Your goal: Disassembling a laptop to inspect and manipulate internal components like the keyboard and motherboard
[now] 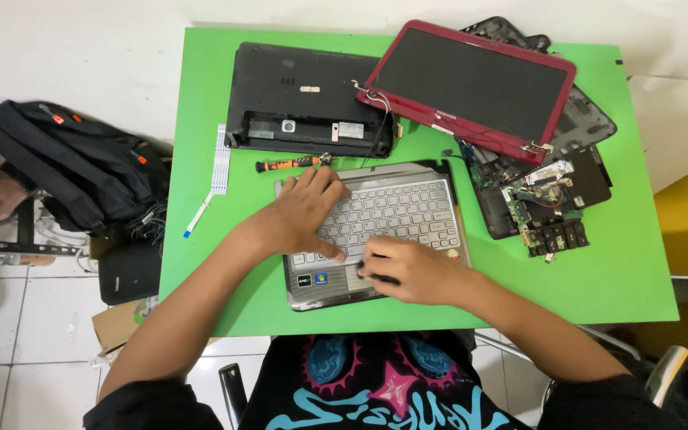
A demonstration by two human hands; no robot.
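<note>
We see the left hand [300,215] pressed flat and open on the silver keyboard deck [392,219] near the green table's [623,271] front edge, while the right hand [412,271] curls around a small dark tool [377,279]. A black laptop base [304,99], red-framed screen [475,84] and circuit boards [543,207] crowd the far edge and right corner, an orange screwdriver [288,164] between; a backpack [73,163] rests on white tiles.

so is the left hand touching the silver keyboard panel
Touching. The head view shows the left hand lying flat on the silver keyboard panel, its fingers pressed onto the keys with no gap.

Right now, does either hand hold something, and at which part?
The right hand grips a small dark tool, hidden except its end. The left hand lies flat on the keyboard, holding nothing.
</note>
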